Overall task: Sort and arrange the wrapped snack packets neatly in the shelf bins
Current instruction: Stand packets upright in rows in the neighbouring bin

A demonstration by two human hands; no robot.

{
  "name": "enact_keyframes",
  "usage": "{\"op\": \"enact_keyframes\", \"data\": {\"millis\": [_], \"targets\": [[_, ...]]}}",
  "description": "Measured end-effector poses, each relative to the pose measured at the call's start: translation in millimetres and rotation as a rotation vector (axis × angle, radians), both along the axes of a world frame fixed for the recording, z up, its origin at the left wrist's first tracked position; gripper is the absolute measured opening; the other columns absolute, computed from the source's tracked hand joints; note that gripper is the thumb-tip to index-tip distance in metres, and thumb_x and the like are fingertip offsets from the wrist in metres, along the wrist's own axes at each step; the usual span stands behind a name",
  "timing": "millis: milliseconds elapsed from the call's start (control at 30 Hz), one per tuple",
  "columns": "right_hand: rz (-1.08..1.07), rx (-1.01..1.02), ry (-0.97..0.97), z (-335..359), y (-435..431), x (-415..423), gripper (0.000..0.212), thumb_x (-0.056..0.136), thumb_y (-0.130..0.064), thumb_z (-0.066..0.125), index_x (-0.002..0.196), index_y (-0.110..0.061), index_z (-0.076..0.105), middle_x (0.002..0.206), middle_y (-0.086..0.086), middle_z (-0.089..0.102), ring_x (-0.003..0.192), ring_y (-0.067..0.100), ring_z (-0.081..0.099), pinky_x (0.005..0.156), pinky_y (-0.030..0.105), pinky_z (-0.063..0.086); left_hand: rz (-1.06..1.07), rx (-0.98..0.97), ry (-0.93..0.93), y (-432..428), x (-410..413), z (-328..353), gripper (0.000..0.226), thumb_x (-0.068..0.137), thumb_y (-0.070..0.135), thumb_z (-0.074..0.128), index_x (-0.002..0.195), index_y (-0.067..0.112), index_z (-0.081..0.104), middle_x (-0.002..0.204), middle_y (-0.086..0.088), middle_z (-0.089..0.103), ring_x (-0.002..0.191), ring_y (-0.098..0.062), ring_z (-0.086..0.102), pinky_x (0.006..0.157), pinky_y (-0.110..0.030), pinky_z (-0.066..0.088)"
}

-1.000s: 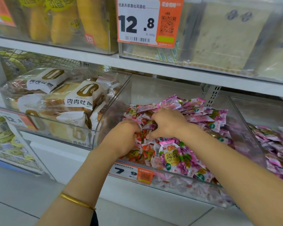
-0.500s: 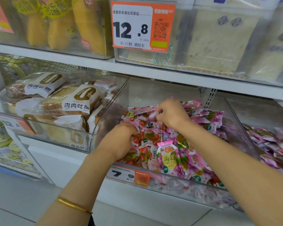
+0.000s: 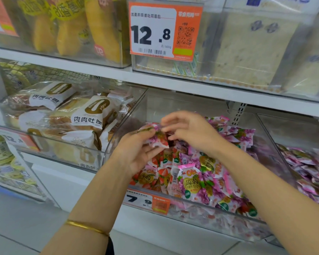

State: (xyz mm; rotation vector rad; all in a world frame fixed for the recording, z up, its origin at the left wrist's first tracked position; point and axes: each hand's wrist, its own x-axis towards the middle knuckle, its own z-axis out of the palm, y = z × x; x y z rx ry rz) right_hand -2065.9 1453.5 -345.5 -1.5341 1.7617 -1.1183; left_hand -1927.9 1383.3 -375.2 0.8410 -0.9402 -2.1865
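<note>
The left hand (image 3: pixel 134 153) is held above the near-left part of the middle bin (image 3: pixel 123 126), palm turned up, gripping a pink packet (image 3: pixel 157 138). Its thumb lies across the top of the packet and its fingers are curled beneath. The packet is lifted clear of the pile (image 3: pixel 201 173), sticking out to the right of the hand.

The right hand (image 3: pixel 190 131) is just right of the packet, a little farther back, fingers stretched leftward towards it. Its fingertips (image 3: pixel 166 124) reach the packet's right edge. They are blurred, so I cannot tell whether they pinch the wrapper or only touch it.

The pile of pink and red packets fills the bin from its front wall to well back, highest on the right. Several packets stand upright against the near wall, labels facing out. Both forearms pass over the bin's near rim. A gold bangle (image 3: pixel 87 227) sits on the left forearm.

An orange and white price tag (image 3: pixel 145 201) reading 7.9 is fixed to the bin's front, below the left hand. The bin to the left holds wrapped bread loaves (image 3: pixel 88 115). The one to the right holds more pink packets (image 3: pixel 309 166). A white shelf (image 3: pixel 173 83) runs above these bins, with a larger tag (image 3: pixel 164 32) reading 12.8 on a bin above it.
</note>
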Motion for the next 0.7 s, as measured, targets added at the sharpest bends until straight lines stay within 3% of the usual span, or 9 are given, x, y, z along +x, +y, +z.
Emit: {"op": "enact_keyframes", "data": {"millis": [67, 167, 267, 333, 433, 533, 633, 700], "targets": [[-0.204, -0.086, 0.045, -3.7, -15.8, -20.0, 0.033, 0.087, 0.011, 0.045, 0.101, -0.014, 0.061, 0.101, 0.000, 0.062, 0.098, 0.018, 0.064, 0.083, 0.029, 0.055, 0.068, -0.016, -0.050, -3.3, 0.9, -3.0, 0.023, 0.088, -0.001, 0.055, 0.112, -0.004, 0.056, 0.085, -0.016, 0.065, 0.073, -0.021, 0.065, 0.059, -0.030, 0.060], [-0.249, 0.044, 0.458, -15.6, -45.2, -38.7, 0.032, 0.087, 0.001, 0.052, 0.117, -0.009, 0.058, 0.115, 0.008, 0.059, 0.106, 0.021, 0.056, 0.090, 0.029, 0.046, 0.108, -0.010, -0.087, -4.7, 0.4, -3.3, 0.025, 0.088, -0.004, 0.056, 0.113, -0.009, 0.054, 0.084, -0.017, 0.065, 0.069, -0.020, 0.065, 0.053, -0.027, 0.058], [-0.085, 0.369, 0.942, -31.0, -67.2, -37.3, 0.061, 0.079, -0.043, 0.069, 0.130, -0.016, 0.049, 0.130, 0.006, 0.051, 0.121, 0.026, 0.045, 0.098, 0.041, 0.042, 0.128, -0.017, -0.108, -7.3, -1.6, -8.7, 0.027, 0.089, -0.003, 0.054, 0.115, -0.011, 0.054, 0.087, -0.018, 0.064, 0.073, -0.022, 0.064, 0.057, -0.031, 0.059], [-0.060, 0.441, 1.100, -36.4, -75.7, -34.4, 0.071, 0.072, -0.058, 0.068, 0.127, -0.016, 0.049, 0.125, 0.004, 0.051, 0.119, 0.027, 0.043, 0.093, 0.043, 0.044, 0.121, -0.019, -0.123, -8.2, -1.9, -12.1, 0.026, 0.090, -0.003, 0.054, 0.115, -0.010, 0.055, 0.089, -0.018, 0.064, 0.073, -0.023, 0.064, 0.060, -0.035, 0.059], [-0.056, 0.364, 1.177, -37.5, -79.9, -37.7, 0.052, 0.079, -0.049, 0.066, 0.115, -0.012, 0.057, 0.114, 0.005, 0.054, 0.112, 0.025, 0.047, 0.085, 0.040, 0.049, 0.097, -0.010, -0.157, -11.1, -1.6, -16.2, 0.030, 0.090, -0.002, 0.055, 0.119, -0.008, 0.053, 0.102, -0.021, 0.064, 0.077, -0.023, 0.065, 0.061, -0.036, 0.057], [-0.018, 0.344, 1.227, -35.0, -80.6, -35.4, 0.024, 0.086, -0.025, 0.062, 0.103, -0.008, 0.059, 0.106, 0.009, 0.055, 0.104, 0.027, 0.051, 0.080, 0.040, 0.052, 0.101, -0.007, -0.191, -12.8, -2.1, -17.8, 0.036, 0.089, 0.000, 0.056, 0.124, -0.006, 0.051, 0.119, -0.022, 0.060, 0.086, -0.025, 0.064, 0.064, -0.035, 0.056], [-0.019, 0.355, 1.286, -33.1, -79.1, -28.0, 0.017, 0.087, -0.009, 0.059, 0.103, -0.006, 0.060, 0.103, 0.010, 0.054, 0.100, 0.026, 0.051, 0.071, 0.033, 0.048, 0.114, -0.017, -0.193, -13.0, -3.5, -18.2, 0.036, 0.089, 0.000, 0.056, 0.124, -0.006, 0.051, 0.119, -0.022, 0.060, 0.084, -0.024, 0.064, 0.066, -0.036, 0.055], [-0.055, 0.323, 1.276, -35.1, -78.4, -27.4, 0.014, 0.084, 0.005, 0.055, 0.091, -0.006, 0.060, 0.091, 0.010, 0.050, 0.088, 0.025, 0.051, 0.066, 0.031, 0.044, 0.127, -0.017, -0.198, -12.3, -3.9, -18.1, 0.038, 0.089, 0.000, 0.056, 0.126, -0.006, 0.050, 0.122, -0.022, 0.059, 0.088, -0.025, 0.063, 0.067, -0.036, 0.055]]}}
